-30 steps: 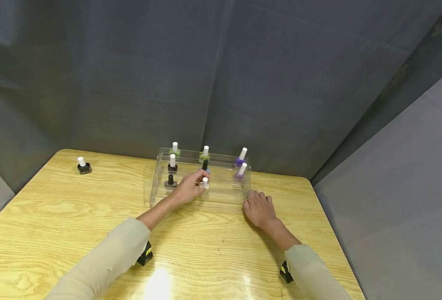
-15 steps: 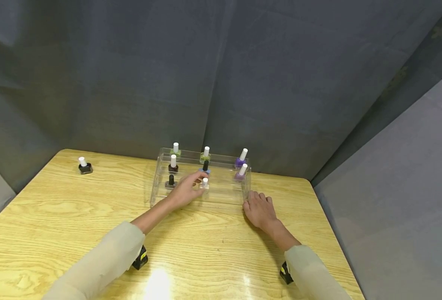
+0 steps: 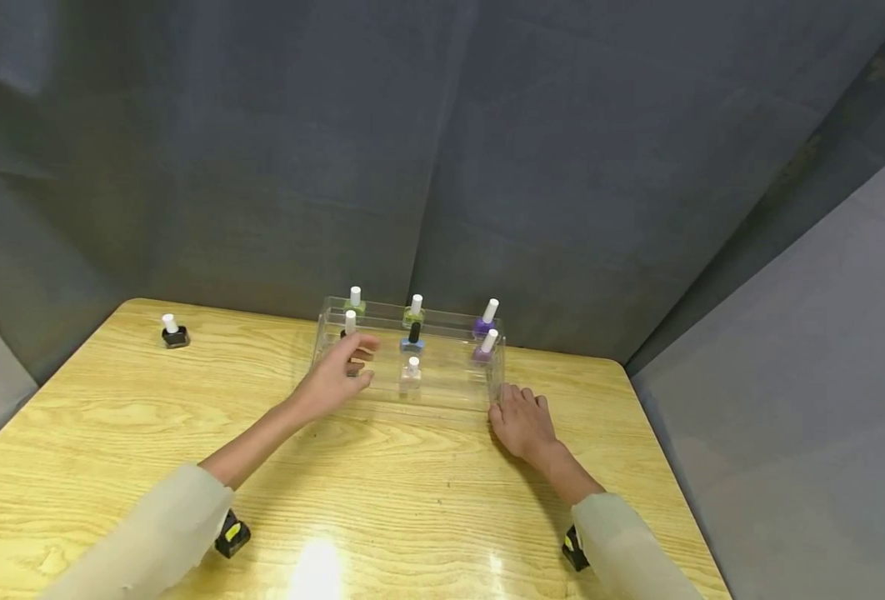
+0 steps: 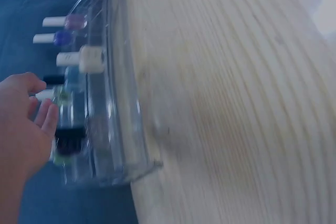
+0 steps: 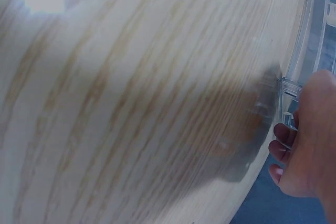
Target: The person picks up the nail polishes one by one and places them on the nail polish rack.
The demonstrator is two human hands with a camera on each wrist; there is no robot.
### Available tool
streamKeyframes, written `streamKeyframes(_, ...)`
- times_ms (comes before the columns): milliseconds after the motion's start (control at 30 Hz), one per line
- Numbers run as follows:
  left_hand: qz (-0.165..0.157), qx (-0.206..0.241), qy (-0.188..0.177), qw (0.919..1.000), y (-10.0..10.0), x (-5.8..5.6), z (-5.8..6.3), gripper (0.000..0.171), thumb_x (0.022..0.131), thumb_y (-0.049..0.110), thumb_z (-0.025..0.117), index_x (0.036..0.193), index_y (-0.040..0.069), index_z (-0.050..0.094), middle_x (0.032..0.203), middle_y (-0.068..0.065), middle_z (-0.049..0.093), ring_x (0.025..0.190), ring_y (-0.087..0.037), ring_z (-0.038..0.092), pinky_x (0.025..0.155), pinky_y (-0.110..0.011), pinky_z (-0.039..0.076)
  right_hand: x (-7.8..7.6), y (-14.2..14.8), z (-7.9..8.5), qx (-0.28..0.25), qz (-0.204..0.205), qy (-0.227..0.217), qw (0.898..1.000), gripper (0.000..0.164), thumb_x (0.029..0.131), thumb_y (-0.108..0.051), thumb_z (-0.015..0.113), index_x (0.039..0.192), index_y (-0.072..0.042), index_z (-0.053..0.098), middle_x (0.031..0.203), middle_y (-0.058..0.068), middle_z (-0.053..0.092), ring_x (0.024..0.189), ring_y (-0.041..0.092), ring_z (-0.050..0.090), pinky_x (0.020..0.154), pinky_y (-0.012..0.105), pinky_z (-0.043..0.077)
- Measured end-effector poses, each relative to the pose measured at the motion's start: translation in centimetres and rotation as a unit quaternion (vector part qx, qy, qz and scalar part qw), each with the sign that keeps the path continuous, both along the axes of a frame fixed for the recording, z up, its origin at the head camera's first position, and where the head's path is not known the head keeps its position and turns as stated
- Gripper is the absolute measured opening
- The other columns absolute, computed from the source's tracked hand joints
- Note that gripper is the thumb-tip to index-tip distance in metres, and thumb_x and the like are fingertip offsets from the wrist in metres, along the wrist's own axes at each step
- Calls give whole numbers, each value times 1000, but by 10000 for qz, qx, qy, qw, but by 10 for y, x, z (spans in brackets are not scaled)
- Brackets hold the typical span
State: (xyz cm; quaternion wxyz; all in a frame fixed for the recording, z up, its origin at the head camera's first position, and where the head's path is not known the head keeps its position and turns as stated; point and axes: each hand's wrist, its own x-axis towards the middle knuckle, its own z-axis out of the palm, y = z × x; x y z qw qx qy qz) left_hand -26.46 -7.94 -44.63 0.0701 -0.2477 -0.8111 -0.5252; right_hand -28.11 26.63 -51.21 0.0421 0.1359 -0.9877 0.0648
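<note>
A clear stepped display rack [image 3: 450,392] on the table holds several nail polish bottles. My left hand [image 3: 332,379] hovers over the rack's left part with fingers spread and nothing between them. It covers most of a dark bottle [image 3: 350,322] and the front-left bottle. To its right, a pale polish bottle [image 3: 411,373] stands alone on the front step, below a blue one [image 3: 412,342]. Purple bottles [image 3: 482,353] stand at the right, green ones [image 3: 414,316] along the back. My right hand [image 3: 523,423] grips the rack's front right corner, its fingers curled at the side [image 5: 294,140].
A black polish bottle with a white cap [image 3: 176,336] stands apart on the wooden table [image 3: 382,517], near the far left corner. A grey curtain [image 3: 300,167] hangs right behind the table's back edge.
My left hand has let go of the pale bottle, which stays upright on the front step, and has moved left. My right hand has stayed at the rack's corner.
</note>
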Motion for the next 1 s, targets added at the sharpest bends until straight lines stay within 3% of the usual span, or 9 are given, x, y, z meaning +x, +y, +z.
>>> streamKeyframes(233, 480, 232, 559, 9970, -52, 24, 21, 39, 82, -11, 60, 118, -3, 50, 113, -19, 53, 99, -36, 55, 83, -39, 49, -1, 1, -3, -56, 36, 130, 9999, 22, 95, -30, 34, 80, -14, 35, 71, 1, 35, 70, 24, 33, 63, 38, 22)
streamKeyframes(367, 984, 211, 441, 9940, -84, 42, 33, 38, 82, -11, 60, 118, -6, 49, 114, -19, 52, 99, -37, 54, 82, -34, 49, -1, 3, -6, -52, 82, 189, 9998, 22, 95, -29, 33, 80, -14, 33, 71, 1, 33, 70, 24, 33, 64, 38, 22)
streamKeyframes(433, 1214, 228, 310, 9919, -101, 47, 33, 38, 83, -9, 60, 119, -5, 48, 115, -18, 51, 100, -37, 54, 82, -27, 49, -1, 3, -5, -100, 105, 220, 9997, 21, 95, -29, 32, 80, -13, 33, 71, 1, 34, 70, 25, 33, 64, 39, 23)
streamKeyframes(567, 1668, 284, 132, 9855, -136, 51, 26, 39, 85, -6, 59, 121, -4, 46, 116, -17, 50, 102, -38, 52, 80, -17, 47, 1, 1, -3, -81, 137, 264, 9995, 21, 94, -28, 33, 80, -13, 34, 71, 0, 31, 70, 24, 33, 63, 39, 23)
streamKeyframes(667, 1942, 259, 65, 9806, -161, 47, 14, 41, 86, -3, 59, 124, -3, 44, 117, -18, 49, 102, -35, 51, 78, -12, 45, 1, 1, -2, -39, 85, 206, 9997, 21, 94, -28, 33, 81, -13, 34, 72, 1, 34, 71, 24, 34, 64, 38, 24)
streamKeyframes(833, 2359, -4, 48, 9718, -197, 37, -5, 44, 88, 6, 61, 127, -1, 42, 117, -12, 48, 101, -19, 52, 75, -7, 43, 0, 0, -1, 32, -13, 96, 9999, 21, 95, -29, 34, 81, -13, 36, 74, 1, 37, 72, 24, 35, 65, 39, 24)
streamKeyframes(1000, 2733, -183, -107, 9617, -217, 35, -13, 45, 88, 13, 63, 126, 0, 43, 116, -9, 49, 96, 1, 50, 70, -6, 43, 1, 0, 1, 79, 11, 49, 10000, 22, 96, -29, 34, 81, -13, 36, 73, 1, 37, 71, 23, 34, 64, 38, 24)
